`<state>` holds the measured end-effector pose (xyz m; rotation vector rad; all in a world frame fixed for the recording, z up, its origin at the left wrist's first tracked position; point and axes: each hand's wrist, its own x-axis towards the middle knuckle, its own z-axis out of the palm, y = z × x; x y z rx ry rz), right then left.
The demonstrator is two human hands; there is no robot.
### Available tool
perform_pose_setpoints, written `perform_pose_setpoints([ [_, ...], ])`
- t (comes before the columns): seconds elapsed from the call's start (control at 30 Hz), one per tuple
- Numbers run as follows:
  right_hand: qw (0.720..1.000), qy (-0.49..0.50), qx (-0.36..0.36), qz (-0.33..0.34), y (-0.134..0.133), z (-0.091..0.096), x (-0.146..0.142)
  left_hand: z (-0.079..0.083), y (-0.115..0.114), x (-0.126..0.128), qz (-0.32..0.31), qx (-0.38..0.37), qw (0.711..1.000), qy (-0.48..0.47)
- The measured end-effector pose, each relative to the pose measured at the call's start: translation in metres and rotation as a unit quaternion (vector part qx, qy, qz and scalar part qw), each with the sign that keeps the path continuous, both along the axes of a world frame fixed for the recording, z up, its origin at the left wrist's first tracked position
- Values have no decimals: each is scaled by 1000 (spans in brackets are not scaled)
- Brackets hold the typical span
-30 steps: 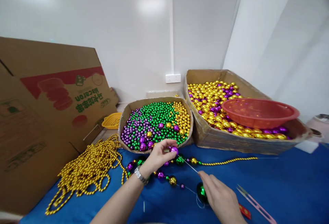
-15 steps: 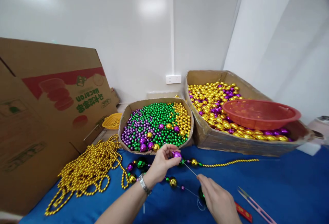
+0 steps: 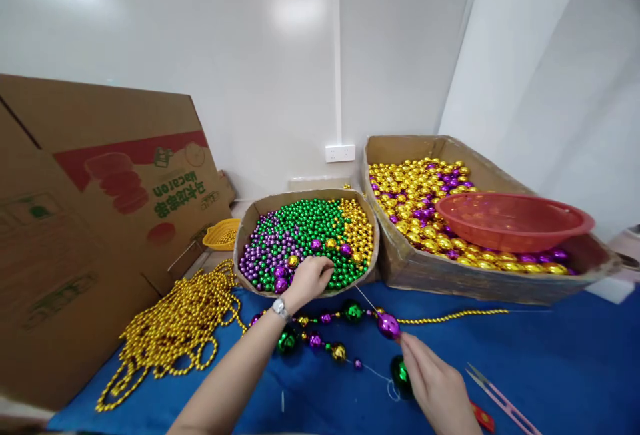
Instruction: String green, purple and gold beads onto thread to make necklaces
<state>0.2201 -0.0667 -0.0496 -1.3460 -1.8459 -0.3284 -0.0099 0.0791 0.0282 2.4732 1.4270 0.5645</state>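
My left hand [image 3: 309, 280] reaches into a cardboard box [image 3: 246, 227] of small green, purple and gold beads, fingers curled down among them; whether they hold a bead is hidden. My right hand [image 3: 437, 385] pinches a thin needle [image 3: 367, 302] with a large purple bead [image 3: 388, 325] threaded on it, close to the fingertips. A string of mixed large beads [image 3: 320, 335] lies on the blue cloth below my hands, with a green bead [image 3: 400, 370] beside my right hand.
A larger cardboard box [image 3: 480, 282] of gold and purple beads stands at the right with a red plastic basin [image 3: 510, 220] on top. A heap of gold bead strands [image 3: 175, 328] lies left. Thread snips [image 3: 500, 402] lie at the right front. Flat cartons [image 3: 75, 222] lean at left.
My left hand let go of the purple bead and moved up into the small-bead box. The purple bead slid down the needle to my right fingertips.
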Motion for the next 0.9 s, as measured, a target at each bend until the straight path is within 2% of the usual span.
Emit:
perform_pose_setpoints([
  [0.07, 1000, -5, 1, 2, 0, -2, 0, -6, 13, 1, -25, -9, 997, 76],
  [0.2, 1000, -10, -10, 12, 1, -4, -2, -19, 24, 12, -63, -42, 988, 131],
  [0.3, 1000, -7, -14, 11, 0, -6, -2, -23, 28, 18, -77, -58, 986, 138],
  [0.47, 1000, -3, -14, 10, -1, -10, -2, -16, 29, 13, -78, -73, 992, 74],
  [0.57, 1000, -6, -13, 8, -1, -9, -4, -8, 19, 8, -75, -78, 994, 1],
  [0.63, 1000, -7, -14, 9, -1, -6, -6, -4, 7, 7, -79, -114, 987, -86],
  [0.67, 1000, -7, -14, 9, -1, -5, -7, -3, -1, 7, -84, -158, 971, -161],
  [0.7, 1000, -6, -13, 10, -1, -4, -8, -2, -8, 8, -90, -214, 939, -253],
  [0.77, 1000, -2, -11, 11, -1, -1, -9, -2, -22, 10, -98, -330, 834, -432],
  [0.8, 1000, 1, -11, 13, -1, 0, -10, -3, -27, 11, -100, -371, 781, -493],
  [0.83, 1000, 2, -11, 15, -1, 0, -10, -3, -31, 12, -100, -394, 747, -527],
  [0.9, 1000, 4, -10, 16, -2, 1, -10, -3, -36, 13, -94, -409, 718, -556],
])
